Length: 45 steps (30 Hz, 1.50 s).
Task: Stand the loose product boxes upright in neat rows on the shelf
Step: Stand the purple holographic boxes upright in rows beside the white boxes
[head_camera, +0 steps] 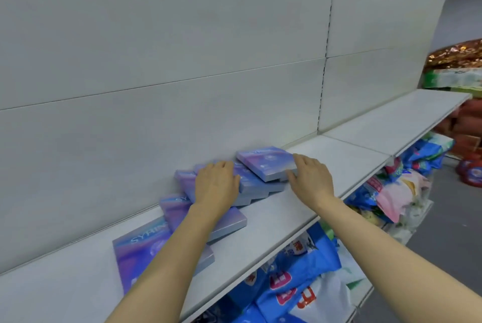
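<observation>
blue bags (pixel 294 281) under white panel (pixel 156 35)

Approx 6 purple boxes (pixel 266 163), all flat, overlapping; exact no. unclear. 2 hands (pixel 216 183). 1 shelf (pixel 339 155).

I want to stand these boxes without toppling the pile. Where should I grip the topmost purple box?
Probably pinch the topmost purple box by its near right edge, coming from the right, where the right hand already touches. It lies flat, tilted on the overlapping boxes, so that edge overhangs freely.
</observation>
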Available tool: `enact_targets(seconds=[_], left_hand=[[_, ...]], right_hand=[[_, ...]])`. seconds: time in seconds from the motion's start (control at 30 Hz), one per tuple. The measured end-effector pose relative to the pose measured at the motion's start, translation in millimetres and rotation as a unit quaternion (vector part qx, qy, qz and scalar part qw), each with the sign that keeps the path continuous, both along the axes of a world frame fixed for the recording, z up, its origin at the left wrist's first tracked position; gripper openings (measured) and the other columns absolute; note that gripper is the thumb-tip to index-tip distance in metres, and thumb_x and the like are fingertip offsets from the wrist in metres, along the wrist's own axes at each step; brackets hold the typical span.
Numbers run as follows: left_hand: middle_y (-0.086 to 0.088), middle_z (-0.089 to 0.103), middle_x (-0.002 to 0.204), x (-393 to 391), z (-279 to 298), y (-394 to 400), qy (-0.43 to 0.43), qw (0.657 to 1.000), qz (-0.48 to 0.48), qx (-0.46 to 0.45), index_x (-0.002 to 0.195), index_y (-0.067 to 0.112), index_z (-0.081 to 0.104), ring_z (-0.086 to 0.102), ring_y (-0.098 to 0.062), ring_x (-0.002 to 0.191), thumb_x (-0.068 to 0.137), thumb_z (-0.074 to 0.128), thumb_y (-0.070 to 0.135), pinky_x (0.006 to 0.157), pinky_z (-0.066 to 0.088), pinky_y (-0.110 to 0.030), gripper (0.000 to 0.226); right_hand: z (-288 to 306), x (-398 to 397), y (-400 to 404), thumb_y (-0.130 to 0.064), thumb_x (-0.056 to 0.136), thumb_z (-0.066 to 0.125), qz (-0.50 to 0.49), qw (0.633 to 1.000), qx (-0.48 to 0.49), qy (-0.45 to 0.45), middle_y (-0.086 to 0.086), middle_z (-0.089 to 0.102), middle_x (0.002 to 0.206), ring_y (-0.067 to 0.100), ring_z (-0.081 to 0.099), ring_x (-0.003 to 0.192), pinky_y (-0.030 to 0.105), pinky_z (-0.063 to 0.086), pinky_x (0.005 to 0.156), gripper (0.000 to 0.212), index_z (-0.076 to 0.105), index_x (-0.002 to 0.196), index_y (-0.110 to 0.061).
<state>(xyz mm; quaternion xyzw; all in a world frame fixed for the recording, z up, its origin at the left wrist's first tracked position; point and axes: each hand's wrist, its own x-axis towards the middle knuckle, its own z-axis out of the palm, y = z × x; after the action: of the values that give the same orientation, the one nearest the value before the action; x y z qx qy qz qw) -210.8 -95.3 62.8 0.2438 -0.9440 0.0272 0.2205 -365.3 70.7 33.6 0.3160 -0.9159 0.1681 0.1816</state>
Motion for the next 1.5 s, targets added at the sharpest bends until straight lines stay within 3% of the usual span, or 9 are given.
enact_targets(seconds=[0.13, 0.4, 0.53, 0.63, 0.87, 1.03, 1.2, 1.33, 1.5], left_hand=[[-0.001, 0.066, 0.119, -6, 0, 4, 0.004, 0.998, 0.057, 0.011, 0.115, 0.017, 0.063, 0.057, -0.026, 0.106, 0.098, 0.047, 0.031, 0.08, 0.037, -0.034, 0.027], [-0.007, 0.069, 0.11, -30, 0, 14, -0.048, 0.983, 0.175, 0.02, 0.108, 0.015, 0.06, 0.057, -0.029, 0.105, 0.099, 0.04, 0.041, 0.08, 0.04, -0.036, 0.035], [-0.01, 0.057, 0.137, -56, -4, 24, -0.139, 0.957, 0.245, 0.066, 0.143, 0.007, 0.043, 0.043, -0.031, 0.131, 0.098, 0.031, 0.062, 0.103, 0.032, -0.039, 0.072], [-0.011, 0.048, 0.147, -81, -3, 29, -0.148, 0.937, 0.276, 0.156, 0.151, 0.002, 0.028, 0.032, -0.034, 0.137, 0.094, 0.034, 0.065, 0.107, 0.025, -0.039, 0.085], [-0.02, 0.035, 0.15, -106, 10, 27, 0.08, 0.857, 0.318, 0.397, 0.144, 0.002, 0.028, 0.037, -0.037, 0.137, 0.094, 0.057, 0.022, 0.108, 0.036, -0.041, 0.061], [-0.02, 0.049, 0.142, -98, 13, 17, 0.17, 0.824, 0.31, 0.442, 0.14, 0.004, 0.038, 0.049, -0.035, 0.129, 0.098, 0.041, 0.007, 0.094, 0.045, -0.037, 0.043], [-0.011, 0.064, 0.125, -72, 0, 29, 0.404, 0.782, 0.216, 0.422, 0.13, 0.013, 0.056, 0.06, -0.035, 0.11, 0.088, 0.044, 0.001, 0.087, 0.05, -0.041, 0.044], [0.012, 0.063, 0.098, -27, 7, 46, 0.554, 0.716, 0.129, 0.405, 0.129, 0.025, 0.06, 0.059, -0.006, 0.087, 0.093, 0.051, -0.002, 0.077, 0.047, -0.019, 0.046], [0.015, 0.065, 0.119, 54, 8, 68, 0.626, 0.662, 0.086, 0.403, 0.134, 0.025, 0.059, 0.059, 0.02, 0.096, 0.095, 0.055, 0.0, 0.081, 0.048, -0.004, 0.047]], right_hand=[[19, -31, -37, -0.081, 0.081, 0.037, -0.042, 0.987, 0.049, -0.147, 0.012, 0.057, 0.126, 0.033, 0.051, 0.113, 0.037, 0.038, 0.091, 0.089, 0.049, 0.128, -0.006], [25, -70, -63, -0.096, 0.021, 0.052, -0.039, 0.943, 0.078, -0.32, 0.006, 0.043, 0.127, 0.029, 0.043, 0.117, 0.044, 0.039, 0.098, 0.143, 0.037, 0.141, -0.02], [18, -85, -54, -0.085, 0.051, 0.064, -0.015, 0.948, 0.049, -0.314, -0.001, 0.053, 0.107, 0.023, 0.037, 0.104, 0.034, 0.042, 0.09, 0.095, 0.052, 0.117, -0.018], [13, -91, -36, -0.068, 0.069, 0.071, 0.009, 0.935, 0.006, -0.354, 0.001, 0.061, 0.118, 0.025, 0.049, 0.117, 0.03, 0.039, 0.094, 0.073, 0.056, 0.117, -0.015], [1, -89, -21, -0.052, 0.077, 0.074, 0.027, 0.897, -0.108, -0.427, 0.014, 0.06, 0.122, 0.031, 0.052, 0.116, 0.035, 0.039, 0.103, 0.071, 0.054, 0.122, -0.001], [-16, -89, -9, -0.033, 0.064, 0.087, 0.077, 0.782, -0.281, -0.551, 0.011, 0.056, 0.127, 0.025, 0.054, 0.106, 0.03, 0.042, 0.082, 0.081, 0.052, 0.13, 0.0], [-16, -84, 8, -0.008, 0.087, 0.069, 0.153, 0.715, -0.383, -0.565, 0.001, 0.068, 0.114, 0.025, 0.065, 0.099, 0.038, 0.052, 0.086, 0.043, 0.059, 0.125, -0.025], [-4, -54, 27, -0.003, 0.093, 0.06, 0.247, 0.702, -0.452, -0.492, -0.008, 0.066, 0.116, 0.013, 0.063, 0.106, 0.029, 0.053, 0.087, 0.047, 0.055, 0.129, -0.033], [8, -8, 46, -0.005, 0.097, 0.055, 0.301, 0.67, -0.487, -0.473, -0.005, 0.058, 0.135, 0.013, 0.057, 0.122, 0.029, 0.05, 0.097, 0.054, 0.042, 0.145, -0.025]])
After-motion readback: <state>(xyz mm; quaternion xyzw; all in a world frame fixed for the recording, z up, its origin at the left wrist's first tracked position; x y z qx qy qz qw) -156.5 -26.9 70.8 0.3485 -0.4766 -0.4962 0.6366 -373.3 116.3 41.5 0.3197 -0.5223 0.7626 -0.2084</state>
